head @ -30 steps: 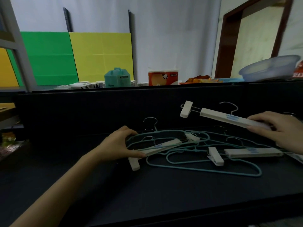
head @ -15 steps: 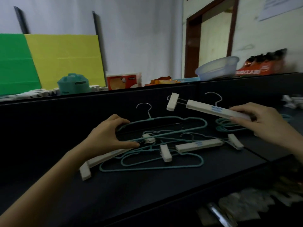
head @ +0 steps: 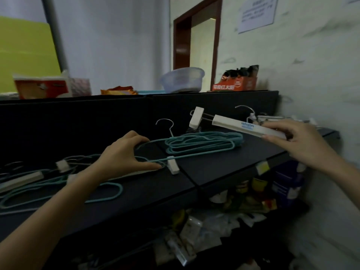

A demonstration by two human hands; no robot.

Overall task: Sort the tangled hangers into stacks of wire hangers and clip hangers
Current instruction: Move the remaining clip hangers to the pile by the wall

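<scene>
One clip hanger (head: 238, 125) still gripped, right hand (head: 296, 142) aloft

Hands: 2, left hand (head: 124, 152) & right hand (head: 298, 139).

Clip hangers: 1 held clip hanger (head: 243, 127) pinched by right hand. Clip stack (head: 269, 118) at its 11 o'clock is blurred, can't count. Min. 1 white bar in tangle (head: 29, 184), 8 o'clock of left hand.

Wire hangers: 1 held wire hanger (head: 153, 141) in left hand's grip. Wire stack (head: 204, 143) at its 3 o'clock, approx. 3–4. Tangle has min. 2 more.

Shelf top, 12 o'clock: 1 bowl (head: 183, 78), 1 tissue pack (head: 41, 86), 1 orange box (head: 235, 83).
</scene>
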